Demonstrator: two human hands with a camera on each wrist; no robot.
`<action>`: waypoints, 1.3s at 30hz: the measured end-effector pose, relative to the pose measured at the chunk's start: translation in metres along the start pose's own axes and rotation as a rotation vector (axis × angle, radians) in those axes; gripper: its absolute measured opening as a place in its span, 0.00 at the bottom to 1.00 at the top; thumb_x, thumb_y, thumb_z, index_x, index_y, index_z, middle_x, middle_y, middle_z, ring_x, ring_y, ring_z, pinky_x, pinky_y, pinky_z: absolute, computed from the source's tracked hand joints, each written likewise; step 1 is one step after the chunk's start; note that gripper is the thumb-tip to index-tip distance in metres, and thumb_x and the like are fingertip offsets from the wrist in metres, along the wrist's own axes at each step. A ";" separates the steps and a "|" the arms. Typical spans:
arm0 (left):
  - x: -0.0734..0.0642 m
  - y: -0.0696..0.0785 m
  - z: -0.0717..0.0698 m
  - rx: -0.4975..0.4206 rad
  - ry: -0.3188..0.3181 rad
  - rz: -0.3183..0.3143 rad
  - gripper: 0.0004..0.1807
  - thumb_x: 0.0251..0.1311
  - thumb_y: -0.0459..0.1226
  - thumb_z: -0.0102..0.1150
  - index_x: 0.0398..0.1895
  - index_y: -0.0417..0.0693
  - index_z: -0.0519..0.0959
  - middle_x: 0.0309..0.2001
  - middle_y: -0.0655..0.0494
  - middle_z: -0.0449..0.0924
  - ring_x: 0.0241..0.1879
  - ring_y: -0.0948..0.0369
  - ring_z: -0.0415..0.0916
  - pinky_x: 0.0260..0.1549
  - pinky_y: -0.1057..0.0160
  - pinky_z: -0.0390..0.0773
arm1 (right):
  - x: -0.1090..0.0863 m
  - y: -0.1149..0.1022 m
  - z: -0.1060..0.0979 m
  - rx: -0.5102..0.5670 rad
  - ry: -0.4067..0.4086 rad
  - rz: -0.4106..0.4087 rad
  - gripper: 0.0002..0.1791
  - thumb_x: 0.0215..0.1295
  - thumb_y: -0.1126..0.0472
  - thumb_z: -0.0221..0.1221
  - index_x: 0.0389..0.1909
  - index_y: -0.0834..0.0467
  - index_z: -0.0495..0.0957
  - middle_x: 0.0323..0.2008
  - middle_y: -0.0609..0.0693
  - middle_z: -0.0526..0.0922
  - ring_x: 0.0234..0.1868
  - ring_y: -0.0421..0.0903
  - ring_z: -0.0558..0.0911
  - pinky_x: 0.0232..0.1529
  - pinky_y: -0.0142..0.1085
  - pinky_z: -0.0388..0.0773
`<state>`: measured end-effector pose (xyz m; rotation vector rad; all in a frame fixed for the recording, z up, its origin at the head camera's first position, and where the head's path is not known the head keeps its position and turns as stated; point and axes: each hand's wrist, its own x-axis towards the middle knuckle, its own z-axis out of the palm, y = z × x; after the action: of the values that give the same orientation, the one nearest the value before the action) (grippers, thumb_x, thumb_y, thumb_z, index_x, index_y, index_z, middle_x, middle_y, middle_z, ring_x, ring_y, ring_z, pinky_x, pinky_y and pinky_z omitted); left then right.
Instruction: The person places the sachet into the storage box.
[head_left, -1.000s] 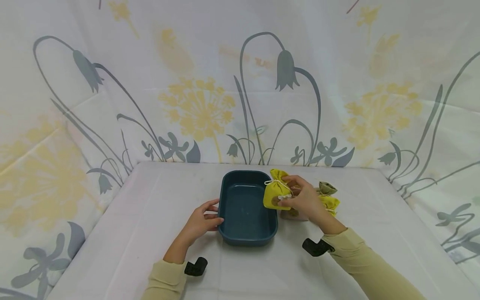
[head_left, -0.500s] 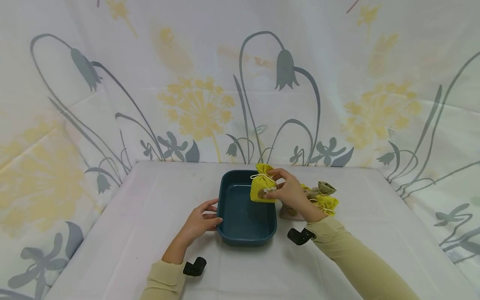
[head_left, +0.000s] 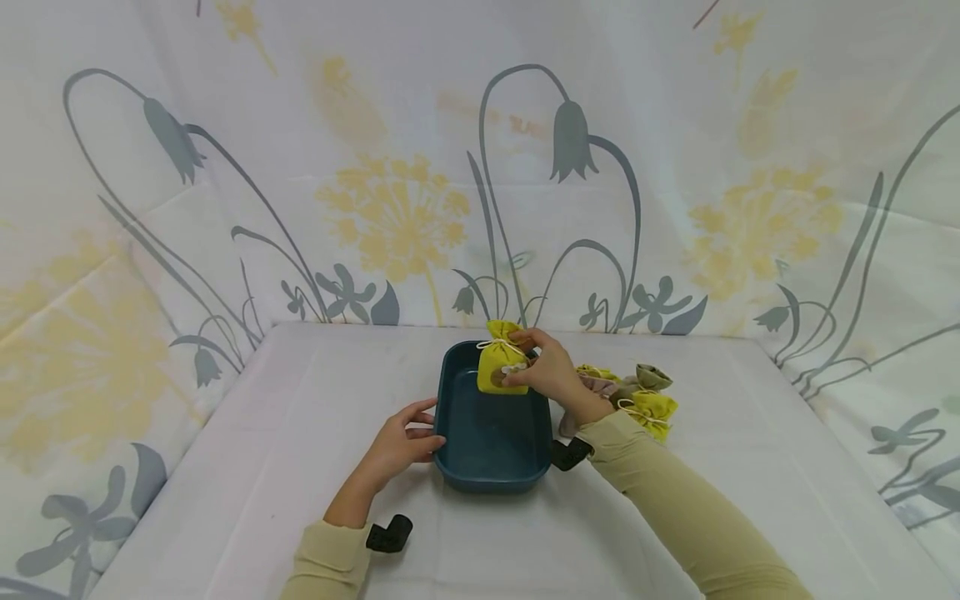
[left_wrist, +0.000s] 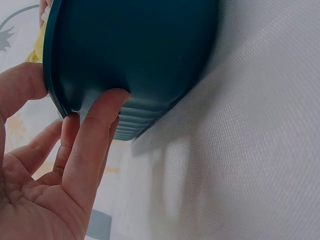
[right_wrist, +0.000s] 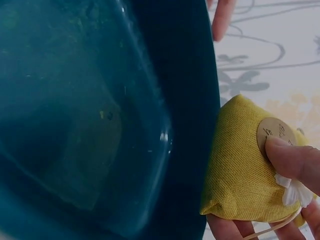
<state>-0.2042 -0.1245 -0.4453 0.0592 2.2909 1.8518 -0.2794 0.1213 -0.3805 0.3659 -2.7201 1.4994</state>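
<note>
A yellow drawstring pouch [head_left: 491,371] with a white tie, a round tag and a small white trim is pinched by my right hand [head_left: 555,371]. The pouch is held upright over the far part of a dark teal tub [head_left: 491,446]. In the right wrist view the thumb presses near the tag on the pouch [right_wrist: 237,165], with fingers beneath it. My left hand [head_left: 399,446] grips the tub's left side. Seen from the left wrist, the thumb is at the rim and other fingers [left_wrist: 92,145] lie against the outer wall [left_wrist: 135,45].
Right of the tub lies a cluster of small pouches: a yellow one [head_left: 651,412], an olive one [head_left: 652,377] and others partly hidden behind my right arm. A white cloth [head_left: 337,375] covers the table, and a flower-printed curtain [head_left: 420,250] rises behind it.
My right hand has carried the yellow pouch leftward and slightly away from me, from the tub's right edge to over its far part. The left hand stays on the tub.
</note>
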 end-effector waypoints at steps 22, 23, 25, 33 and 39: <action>-0.001 0.002 -0.003 -0.013 0.002 -0.010 0.33 0.55 0.28 0.62 0.66 0.46 0.65 0.49 0.44 0.69 0.44 0.53 0.76 0.33 0.57 0.82 | 0.044 0.017 0.044 -0.043 -0.055 0.033 0.35 0.36 0.69 0.74 0.51 0.60 0.73 0.39 0.56 0.76 0.40 0.51 0.75 0.41 0.41 0.75; -0.001 0.001 -0.003 -0.016 0.003 -0.010 0.33 0.55 0.28 0.62 0.66 0.46 0.65 0.49 0.44 0.69 0.44 0.54 0.76 0.33 0.57 0.82 | 0.044 0.017 0.046 -0.045 -0.056 0.036 0.35 0.36 0.69 0.74 0.51 0.60 0.73 0.38 0.56 0.76 0.40 0.51 0.75 0.41 0.41 0.75; -0.001 0.001 -0.003 -0.021 0.002 -0.005 0.33 0.55 0.28 0.62 0.66 0.46 0.65 0.49 0.44 0.69 0.44 0.54 0.76 0.33 0.57 0.82 | 0.046 0.017 0.051 -0.046 -0.051 0.050 0.34 0.36 0.69 0.74 0.50 0.59 0.74 0.37 0.55 0.76 0.38 0.51 0.74 0.40 0.40 0.75; -0.002 0.002 -0.003 -0.036 -0.011 0.002 0.33 0.55 0.28 0.62 0.66 0.45 0.64 0.50 0.43 0.69 0.45 0.53 0.76 0.33 0.57 0.82 | 0.047 0.021 0.063 -0.058 -0.013 0.053 0.32 0.36 0.73 0.72 0.48 0.60 0.74 0.34 0.54 0.75 0.36 0.50 0.74 0.38 0.40 0.75; -0.004 0.005 -0.001 -0.037 -0.017 0.019 0.33 0.55 0.27 0.61 0.66 0.43 0.64 0.50 0.42 0.68 0.47 0.52 0.76 0.33 0.56 0.82 | 0.046 0.021 0.066 -0.033 0.005 0.045 0.33 0.39 0.77 0.69 0.51 0.60 0.72 0.38 0.57 0.76 0.40 0.53 0.75 0.40 0.43 0.75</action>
<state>-0.2007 -0.1248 -0.4397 0.0908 2.2519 1.8943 -0.3218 0.0681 -0.4275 0.3023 -2.7641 1.4612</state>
